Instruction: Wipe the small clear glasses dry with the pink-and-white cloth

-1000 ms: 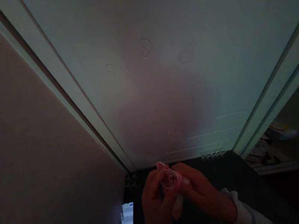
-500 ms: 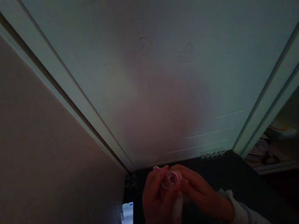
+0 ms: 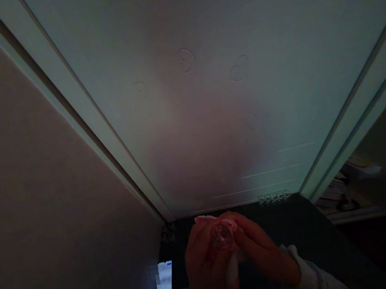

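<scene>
At the bottom middle of the head view, my two hands meet round a small clear, round object [image 3: 222,236] that looks like glass or plastic; its exact kind I cannot make out. The fingers of my left hand [image 3: 204,267] are wrapped about its left side. My right hand [image 3: 262,246] is closed at its right side, pressing a pink cloth [image 3: 233,282] against it. One end of the cloth sticks out above the left fingers, and another hangs down between the hands. The object's lower part is hidden by fingers and cloth.
Beneath the hands is a dark tabletop [image 3: 296,240]. A lit phone [image 3: 163,288] lies at its left edge. Several small clear pieces [image 3: 273,197] stand in a row along the back, by a white panel [image 3: 188,116] with heart patterns. A shelf with items [image 3: 342,189] is at right.
The clear object has tilted and shifted slightly down between my hands. More of the pink cloth shows above the left fingers. Both hands stay closed in nearly the same place.
</scene>
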The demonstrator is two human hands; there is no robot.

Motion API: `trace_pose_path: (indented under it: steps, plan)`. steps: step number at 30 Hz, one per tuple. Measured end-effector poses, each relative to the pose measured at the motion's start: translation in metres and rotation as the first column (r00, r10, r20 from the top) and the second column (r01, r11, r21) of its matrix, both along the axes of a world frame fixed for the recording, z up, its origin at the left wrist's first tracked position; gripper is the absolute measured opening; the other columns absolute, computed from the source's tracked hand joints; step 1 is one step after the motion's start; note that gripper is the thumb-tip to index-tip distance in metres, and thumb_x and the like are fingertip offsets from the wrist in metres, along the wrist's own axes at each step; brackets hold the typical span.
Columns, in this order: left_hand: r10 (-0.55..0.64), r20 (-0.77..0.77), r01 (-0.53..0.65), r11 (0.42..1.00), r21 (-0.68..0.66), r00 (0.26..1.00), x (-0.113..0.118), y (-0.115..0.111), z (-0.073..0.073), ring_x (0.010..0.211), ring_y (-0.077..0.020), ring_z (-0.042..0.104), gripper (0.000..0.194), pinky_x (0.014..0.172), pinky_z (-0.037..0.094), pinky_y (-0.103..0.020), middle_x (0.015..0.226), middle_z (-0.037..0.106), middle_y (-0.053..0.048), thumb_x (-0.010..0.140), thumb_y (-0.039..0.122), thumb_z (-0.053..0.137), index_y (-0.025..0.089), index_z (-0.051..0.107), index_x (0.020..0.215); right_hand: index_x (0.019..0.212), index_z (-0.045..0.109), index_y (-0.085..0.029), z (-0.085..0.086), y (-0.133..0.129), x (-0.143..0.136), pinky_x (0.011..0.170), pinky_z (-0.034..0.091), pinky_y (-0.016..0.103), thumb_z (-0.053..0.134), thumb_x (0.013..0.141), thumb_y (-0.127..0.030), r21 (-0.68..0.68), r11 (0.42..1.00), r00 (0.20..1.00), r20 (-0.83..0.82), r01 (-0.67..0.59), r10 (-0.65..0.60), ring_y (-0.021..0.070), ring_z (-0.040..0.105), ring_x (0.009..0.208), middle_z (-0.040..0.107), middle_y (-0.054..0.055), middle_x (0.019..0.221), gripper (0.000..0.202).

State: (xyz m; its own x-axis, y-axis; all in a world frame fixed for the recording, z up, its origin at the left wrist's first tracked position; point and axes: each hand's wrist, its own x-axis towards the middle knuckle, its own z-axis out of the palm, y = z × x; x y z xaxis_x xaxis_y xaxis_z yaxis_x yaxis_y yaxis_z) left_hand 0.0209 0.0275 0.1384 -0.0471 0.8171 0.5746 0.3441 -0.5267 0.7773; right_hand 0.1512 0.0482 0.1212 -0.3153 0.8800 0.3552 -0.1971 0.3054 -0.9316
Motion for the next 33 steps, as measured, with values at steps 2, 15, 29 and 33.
trace_pose_path:
  steps: [2,15,29,33]
  plan:
    - [0.002,-0.027,-0.002,1.0,0.005,1.0,-0.001,0.0,0.0,0.077,-0.0187,0.063,0.018,0.071,0.052,-0.028,0.085,0.069,-0.004,0.079,0.023,0.063,0.026,0.071,0.094,0.096,0.06,-0.022,0.001,0.001,0.0,0.075,0.047,0.025,0.041,0.093,-0.039,-0.064,0.998,1.0,-0.008,0.002,-0.003,0.0155,0.057,0.081,0.063,0.002,0.087,0.026]
    - [-0.006,-0.171,0.013,0.999,0.042,0.985,0.0,0.0,0.008,0.076,-0.0182,0.067,0.028,0.068,0.056,-0.026,0.086,0.072,-0.007,0.085,0.04,0.054,0.02,0.07,0.096,0.08,0.058,-0.02,-0.004,0.007,-0.001,0.063,0.041,0.022,0.05,0.087,-0.047,-0.3,0.949,0.985,-0.165,-0.098,0.05,0.0117,0.047,0.066,0.053,-0.003,0.073,0.029]
    - [-0.095,-0.094,0.09,0.994,-0.057,0.991,0.0,0.003,-0.002,0.089,-0.0196,0.065,0.028,0.08,0.052,-0.028,0.098,0.07,-0.007,0.079,0.027,0.062,0.02,0.065,0.106,0.073,0.057,-0.02,-0.011,0.01,-0.005,0.059,0.041,0.022,0.056,0.082,-0.051,-0.308,0.95,0.983,-0.147,0.056,-0.105,0.0119,0.046,0.063,0.052,-0.004,0.068,0.032]
    - [-0.136,-0.017,0.13,0.971,-0.199,0.991,0.005,0.004,-0.009,0.102,-0.0196,0.061,0.033,0.089,0.048,-0.03,0.112,0.067,-0.006,0.083,0.023,0.058,0.022,0.059,0.116,0.077,0.058,-0.019,-0.013,0.013,-0.007,0.061,0.042,0.023,0.057,0.079,-0.053,-0.404,0.911,0.969,-0.181,0.081,-0.166,0.0122,0.049,0.064,0.054,-0.003,0.069,0.034]
